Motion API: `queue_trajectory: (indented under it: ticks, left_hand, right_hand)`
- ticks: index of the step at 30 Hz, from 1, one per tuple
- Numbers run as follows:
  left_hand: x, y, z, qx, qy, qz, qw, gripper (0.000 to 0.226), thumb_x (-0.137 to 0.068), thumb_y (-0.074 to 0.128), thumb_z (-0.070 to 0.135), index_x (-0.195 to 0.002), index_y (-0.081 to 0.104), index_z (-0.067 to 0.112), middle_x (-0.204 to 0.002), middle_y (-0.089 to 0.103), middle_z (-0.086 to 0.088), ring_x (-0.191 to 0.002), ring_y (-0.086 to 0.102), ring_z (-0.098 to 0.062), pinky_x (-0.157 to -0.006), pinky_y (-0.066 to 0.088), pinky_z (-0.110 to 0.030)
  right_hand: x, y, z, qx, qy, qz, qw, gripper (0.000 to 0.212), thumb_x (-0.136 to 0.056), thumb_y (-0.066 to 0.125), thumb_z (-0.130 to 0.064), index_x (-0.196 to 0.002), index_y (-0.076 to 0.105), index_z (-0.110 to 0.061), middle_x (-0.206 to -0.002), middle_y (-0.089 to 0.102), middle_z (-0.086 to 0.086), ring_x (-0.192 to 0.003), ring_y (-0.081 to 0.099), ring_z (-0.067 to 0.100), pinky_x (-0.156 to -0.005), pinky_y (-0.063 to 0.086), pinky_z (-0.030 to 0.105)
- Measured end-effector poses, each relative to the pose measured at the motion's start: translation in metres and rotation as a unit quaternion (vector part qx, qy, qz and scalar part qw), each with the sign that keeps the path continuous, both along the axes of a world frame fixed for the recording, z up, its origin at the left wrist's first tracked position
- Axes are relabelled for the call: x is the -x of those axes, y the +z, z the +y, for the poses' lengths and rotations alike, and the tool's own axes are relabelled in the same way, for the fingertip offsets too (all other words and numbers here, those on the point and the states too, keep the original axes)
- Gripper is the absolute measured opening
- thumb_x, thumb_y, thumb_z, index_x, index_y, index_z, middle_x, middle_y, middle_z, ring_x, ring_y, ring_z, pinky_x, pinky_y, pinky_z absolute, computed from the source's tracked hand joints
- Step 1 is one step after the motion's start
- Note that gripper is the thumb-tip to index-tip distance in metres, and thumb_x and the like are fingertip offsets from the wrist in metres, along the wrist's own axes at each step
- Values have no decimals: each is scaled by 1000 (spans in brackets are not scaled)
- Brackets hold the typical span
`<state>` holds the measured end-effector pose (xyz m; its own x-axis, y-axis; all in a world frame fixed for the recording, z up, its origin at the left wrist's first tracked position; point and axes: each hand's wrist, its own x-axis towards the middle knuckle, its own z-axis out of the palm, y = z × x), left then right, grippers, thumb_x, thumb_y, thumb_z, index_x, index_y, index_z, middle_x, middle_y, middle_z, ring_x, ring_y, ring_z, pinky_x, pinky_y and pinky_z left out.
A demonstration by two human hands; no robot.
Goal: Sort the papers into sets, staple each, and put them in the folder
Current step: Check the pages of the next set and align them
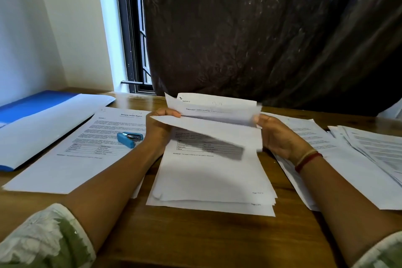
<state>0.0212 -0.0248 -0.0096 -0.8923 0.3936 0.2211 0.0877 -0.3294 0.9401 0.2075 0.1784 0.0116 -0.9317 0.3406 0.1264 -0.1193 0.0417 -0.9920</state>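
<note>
Our papers lie in groups across the wooden tabletop (195, 241); the blue folder (43, 120) lies at the far left corner; the left set (65, 165) sits just beside it, a fanned pile (369, 154) reaches the right edge, and the middle stack (208, 180) lies before us. Above that stack we hold the lifted sheets (217, 128); our left hand (156, 128) pinches their left edge and our right hand (276, 135) grips their right edge, though blur probably hides how many each holds. They are light, limp and slippery; we judge that pinching edges on both sides stops them sagging. The small blue stapler (129, 139) rests on the left set; it looks rigid and easy to take round its body.
</note>
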Motion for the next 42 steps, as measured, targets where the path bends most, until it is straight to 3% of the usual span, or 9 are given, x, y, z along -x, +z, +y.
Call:
queue_trajectory:
  ticks: [2, 5, 9, 18, 24, 28, 30, 35, 42]
  left_hand:
    - [1, -2, 0, 8, -2, -15, 1000, 54, -93, 54, 14, -42, 66, 25, -67, 70, 6, -78, 61, -19, -65, 52, -27]
    - [0, -3, -1, 8, -33, -24, 999, 45, -90, 56, 15, -47, 68, 23, -79, 69, -3, -83, 60, -24, -66, 50, -29]
    - [-3, -1, -3, 20, -52, -11, 998, 25, -71, 62, 26, -46, 68, 24, -82, 67, -4, -82, 58, -23, -68, 48, -29]
    - [-8, -3, 4, 66, -62, 31, 995, 57, -89, 58, -3, -36, 63, 20, -59, 64, 2, -77, 54, -22, -66, 44, -28]
    - [-10, -1, 5, 66, -38, 26, 997, 53, -85, 56, -15, -42, 63, 16, -67, 62, -5, -69, 58, -16, -56, 51, -19]
    - [-2, -5, 4, 104, 3, 26, 994, 18, -84, 60, -9, -77, 64, 8, -84, 65, -12, -85, 61, -24, -75, 55, -33]
    - [1, -8, 1, 96, 7, 9, 995, 18, -82, 62, -6, -97, 66, 3, -100, 68, -18, -97, 64, -31, -87, 55, -45]
    - [-6, -4, -3, 82, 13, -17, 996, 34, -85, 62, -3, -118, 59, 6, -114, 67, -12, -90, 67, -26, -74, 57, -38]
    - [-12, 6, -10, 69, -141, -80, 984, 32, -91, 54, -2, -122, 56, 6, -122, 64, -17, -107, 64, -35, -92, 52, -49]
  right_hand:
    - [2, -2, 1, 30, -85, 29, 996, 68, -64, 64, -73, -118, 62, -31, -128, 63, 1, -118, 59, 24, -96, 51, 43]
    - [5, -8, 7, -10, -211, 68, 975, 32, -87, 65, -38, -118, 60, -31, -120, 65, 3, -116, 60, 26, -99, 50, 44]
    - [8, -1, 5, -57, -301, 95, 947, 44, -87, 69, -11, -126, 53, -20, -93, 64, -1, -99, 62, 17, -88, 54, 28]
    - [4, 27, -11, 76, -269, 224, 934, 36, -90, 60, -2, -123, 50, -15, -87, 66, -3, -82, 67, 6, -77, 57, 23]
    - [1, 34, -20, 85, -229, 205, 948, 30, -89, 61, -22, -118, 55, -20, -99, 67, -2, -91, 66, 11, -76, 58, 25]
    - [-4, 22, -10, 40, -69, 96, 992, 68, -80, 42, -65, -134, 51, -25, -128, 63, 2, -119, 59, 22, -95, 52, 39]
    - [-8, 10, -1, 19, 17, 10, 1000, 77, -71, 58, -74, -133, 52, -28, -130, 62, 2, -119, 60, 24, -96, 51, 44]
    - [4, -11, 6, -57, 37, -119, 991, 53, -82, 71, -4, -129, 55, -20, -123, 67, 4, -108, 67, 24, -91, 55, 42]
    - [10, -1, -2, -21, -131, 6, 991, 29, -88, 63, 0, -117, 62, -3, -118, 68, 14, -101, 69, 28, -93, 53, 43]
